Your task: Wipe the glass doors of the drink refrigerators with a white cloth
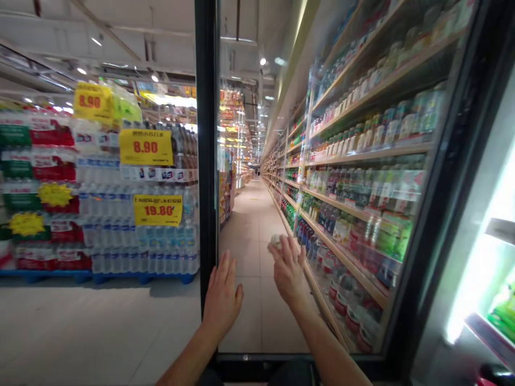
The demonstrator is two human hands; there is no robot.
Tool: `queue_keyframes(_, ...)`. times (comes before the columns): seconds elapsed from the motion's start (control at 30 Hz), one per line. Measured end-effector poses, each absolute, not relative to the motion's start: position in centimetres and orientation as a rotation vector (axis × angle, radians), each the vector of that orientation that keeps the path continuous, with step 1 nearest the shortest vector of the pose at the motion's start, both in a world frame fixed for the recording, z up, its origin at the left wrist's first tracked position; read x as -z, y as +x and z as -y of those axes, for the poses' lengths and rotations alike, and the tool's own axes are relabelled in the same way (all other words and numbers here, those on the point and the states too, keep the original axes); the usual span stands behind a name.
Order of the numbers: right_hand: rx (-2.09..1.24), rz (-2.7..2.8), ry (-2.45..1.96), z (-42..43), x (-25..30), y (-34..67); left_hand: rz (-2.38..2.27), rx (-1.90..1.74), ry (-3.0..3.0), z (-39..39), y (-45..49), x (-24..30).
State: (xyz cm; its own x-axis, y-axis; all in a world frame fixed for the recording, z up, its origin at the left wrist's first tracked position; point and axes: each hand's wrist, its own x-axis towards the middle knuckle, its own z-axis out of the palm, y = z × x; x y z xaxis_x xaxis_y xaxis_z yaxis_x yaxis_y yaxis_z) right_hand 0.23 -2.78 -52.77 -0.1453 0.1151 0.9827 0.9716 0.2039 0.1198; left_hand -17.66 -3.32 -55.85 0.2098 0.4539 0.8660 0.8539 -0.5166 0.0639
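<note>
A tall glass door point(257, 300) with a black frame point(207, 134) stands in front of me, swung out from a lit cabinet. My left hand point(222, 295) lies flat near the door's left edge, fingers stretched out and together, thumb apart, holding nothing. Against the glass, further right, my right hand point(288, 271) presses a small crumpled whitish cloth point(276, 241) under its fingers. Much of the cloth is hidden by the hand. Both forearms reach up from the bottom of the view.
Shelves of bottled drinks point(362, 136) show in the glass at right, beside a tiled aisle. Stacked water bottle packs point(116, 230) with yellow price signs point(146, 146) stand on blue pallets point(140, 277) at left. The cabinet's bright interior point(478, 268) is at far right.
</note>
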Motion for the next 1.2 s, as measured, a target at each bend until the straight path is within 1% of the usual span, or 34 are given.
queue_keyframes(0.1,1.068,1.388,-1.139,2.3,51.6,0.2,1.203,1.354,-2.102,3.3,-18.1,56.2)
queue_keyframes(0.23,1.16,1.89,-0.876,2.1,53.6,-1.5,1.184,1.456,-2.11,3.8,-19.0,56.1)
queue_keyframes(0.3,1.214,2.014,-0.751,2.0,53.8,-2.4,1.182,1.452,-2.091,4.3,-19.4,56.0)
queue_keyframes(0.5,1.125,1.708,-0.992,1.7,49.8,-3.8,1.187,1.404,-1.958,5.4,-20.2,55.5)
queue_keyframes(0.7,1.259,2.08,-0.634,1.4,52.0,-4.2,1.238,1.311,-1.892,4.9,-21.3,54.5)
queue_keyframes(0.83,1.191,1.862,-0.799,0.6,49.9,-5.0,1.248,1.276,-1.883,4.9,-21.2,54.3)
queue_keyframes(0.9,1.168,1.835,-0.831,0.6,49.7,-5.1,1.266,1.273,-1.875,5.0,-21.0,54.2)
queue_keyframes(1.03,1.249,2.118,-0.626,1.2,52.4,-4.1,1.271,1.245,-1.881,5.1,-20.9,54.3)
queue_keyframes(1.1,1.265,2.171,-0.6,1.2,52.6,-3.7,1.267,1.239,-1.886,5.0,-21.0,54.3)
queue_keyframes(1.2,1.212,1.947,-0.78,0.9,50.2,-3.5,1.271,1.248,-1.886,4.9,-20.9,54.3)
